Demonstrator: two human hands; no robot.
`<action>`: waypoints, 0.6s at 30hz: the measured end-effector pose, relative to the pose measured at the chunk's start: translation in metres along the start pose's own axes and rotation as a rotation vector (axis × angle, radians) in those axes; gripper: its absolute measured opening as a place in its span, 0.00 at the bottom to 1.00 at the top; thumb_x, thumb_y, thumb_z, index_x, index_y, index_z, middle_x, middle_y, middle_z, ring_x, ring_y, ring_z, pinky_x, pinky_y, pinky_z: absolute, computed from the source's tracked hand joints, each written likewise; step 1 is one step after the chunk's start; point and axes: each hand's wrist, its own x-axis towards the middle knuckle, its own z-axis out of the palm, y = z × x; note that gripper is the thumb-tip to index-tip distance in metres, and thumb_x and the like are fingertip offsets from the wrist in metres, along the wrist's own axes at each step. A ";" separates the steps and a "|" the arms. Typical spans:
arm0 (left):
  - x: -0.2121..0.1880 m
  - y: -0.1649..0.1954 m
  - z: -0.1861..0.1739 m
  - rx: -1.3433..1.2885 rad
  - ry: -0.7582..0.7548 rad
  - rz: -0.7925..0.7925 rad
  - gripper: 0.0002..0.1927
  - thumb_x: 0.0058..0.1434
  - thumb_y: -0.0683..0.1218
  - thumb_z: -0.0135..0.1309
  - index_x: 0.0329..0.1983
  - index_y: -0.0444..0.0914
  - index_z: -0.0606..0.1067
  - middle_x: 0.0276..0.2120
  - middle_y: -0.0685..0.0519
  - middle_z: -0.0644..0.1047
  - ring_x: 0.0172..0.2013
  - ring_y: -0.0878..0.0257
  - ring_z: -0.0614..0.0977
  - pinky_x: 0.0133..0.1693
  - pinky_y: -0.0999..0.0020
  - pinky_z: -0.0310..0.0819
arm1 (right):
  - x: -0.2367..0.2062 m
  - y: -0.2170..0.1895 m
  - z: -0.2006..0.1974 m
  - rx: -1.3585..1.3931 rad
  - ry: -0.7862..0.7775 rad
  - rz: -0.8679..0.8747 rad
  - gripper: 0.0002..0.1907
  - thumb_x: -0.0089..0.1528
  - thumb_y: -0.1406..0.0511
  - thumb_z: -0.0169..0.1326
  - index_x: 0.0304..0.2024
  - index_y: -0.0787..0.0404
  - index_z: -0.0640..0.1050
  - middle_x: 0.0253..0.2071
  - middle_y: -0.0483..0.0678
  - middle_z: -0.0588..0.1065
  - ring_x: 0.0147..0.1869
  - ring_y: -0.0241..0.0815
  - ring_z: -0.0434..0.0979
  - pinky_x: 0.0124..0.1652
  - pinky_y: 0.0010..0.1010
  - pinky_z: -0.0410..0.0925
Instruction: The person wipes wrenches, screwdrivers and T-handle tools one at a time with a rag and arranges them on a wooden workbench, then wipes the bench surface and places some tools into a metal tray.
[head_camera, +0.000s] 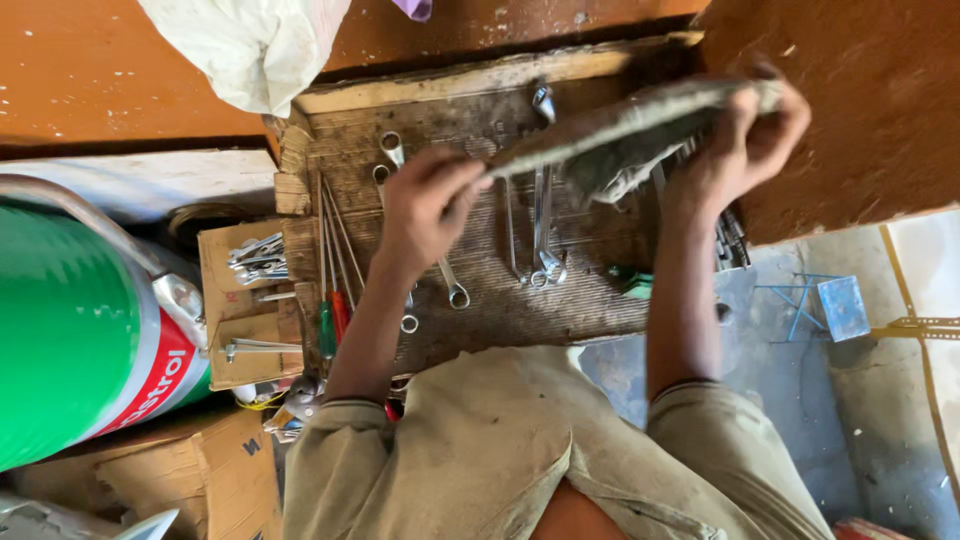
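My left hand (428, 205) and my right hand (748, 140) each grip one end of a dirty grey cloth (620, 135), stretched out between them above a worn wooden board (560, 300). On the board, under and between my hands, lie several metal wrenches (545, 230). More tools are partly hidden beneath the cloth near my right hand. A ring spanner (455, 290) rests just below my left wrist. Thin rods and two screwdrivers with green and red handles (333, 322) lie along the board's left edge.
A large green drum (70, 330) stands at the left beside cardboard boxes (240, 300) holding more wrenches. A white bag (250, 45) hangs at the top. A rust-brown wall (870, 110) is on the right, a small blue metal piece (842, 305) on the concrete floor.
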 end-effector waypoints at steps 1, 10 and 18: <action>-0.003 0.015 0.003 -0.010 0.020 0.059 0.06 0.64 0.39 0.65 0.43 0.39 0.81 0.36 0.51 0.81 0.32 0.62 0.81 0.31 0.68 0.78 | -0.012 -0.002 0.005 -0.015 0.023 -0.058 0.15 0.71 0.67 0.65 0.55 0.63 0.74 0.56 0.57 0.75 0.58 0.47 0.75 0.57 0.38 0.70; -0.087 0.052 0.031 -0.181 -0.195 0.035 0.21 0.53 0.54 0.67 0.46 0.38 0.80 0.43 0.49 0.80 0.43 0.53 0.82 0.45 0.54 0.77 | -0.101 -0.012 0.051 -0.574 -0.596 0.435 0.17 0.70 0.66 0.64 0.57 0.62 0.73 0.56 0.56 0.75 0.58 0.46 0.76 0.57 0.38 0.70; -0.175 -0.055 0.047 0.510 -0.082 -0.762 0.12 0.56 0.40 0.60 0.44 0.36 0.80 0.41 0.44 0.80 0.41 0.44 0.82 0.39 0.51 0.78 | -0.106 -0.021 0.056 -0.579 -0.685 0.496 0.18 0.69 0.65 0.63 0.59 0.61 0.73 0.57 0.55 0.75 0.58 0.46 0.76 0.58 0.37 0.70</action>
